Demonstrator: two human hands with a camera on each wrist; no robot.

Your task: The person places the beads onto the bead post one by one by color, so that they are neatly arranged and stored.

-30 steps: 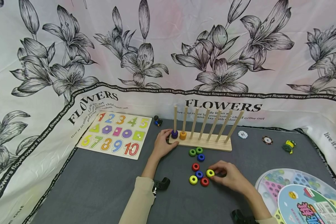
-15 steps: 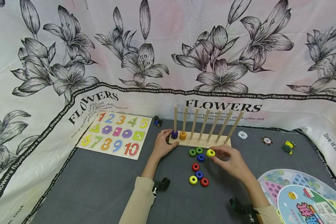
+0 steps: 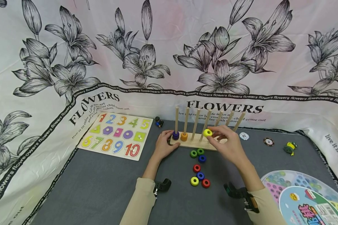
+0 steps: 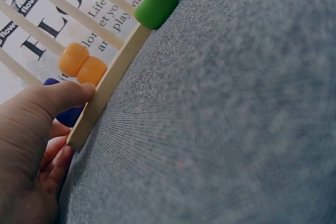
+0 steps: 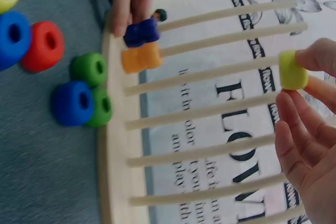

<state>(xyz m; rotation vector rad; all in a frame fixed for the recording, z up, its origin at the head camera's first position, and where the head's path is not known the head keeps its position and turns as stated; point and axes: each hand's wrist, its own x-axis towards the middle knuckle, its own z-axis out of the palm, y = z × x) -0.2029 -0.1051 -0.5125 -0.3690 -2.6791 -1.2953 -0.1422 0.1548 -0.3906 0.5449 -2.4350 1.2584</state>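
My left hand (image 3: 164,145) grips the left end of a wooden peg rack (image 3: 197,143), its thumb on the front edge in the left wrist view. Purple rings (image 3: 176,135) sit on the rack's first peg and orange rings (image 4: 83,62) on the second; the other pegs are bare. Between thumb and fingers, my right hand (image 3: 227,143) pinches a yellow ring (image 5: 292,70). In the right wrist view this ring is up near the tips of the middle pegs. Loose green rings (image 3: 197,152), blue rings (image 3: 200,176), red rings (image 3: 206,183) and another yellow ring (image 3: 194,181) lie in front of the rack.
A number puzzle board (image 3: 115,136) lies to the left, with a small dark figure (image 3: 159,122) beside it. Poker chips (image 3: 268,142) and a green-yellow toy (image 3: 290,148) are at the right. A round game board package (image 3: 309,206) fills the front right corner. Flowered cloth (image 3: 146,75) hangs behind.
My right hand has lifted the yellow ring from beside the loose rings and carried it away from me, up to the rack's pegs. The left hand has stayed on the rack.
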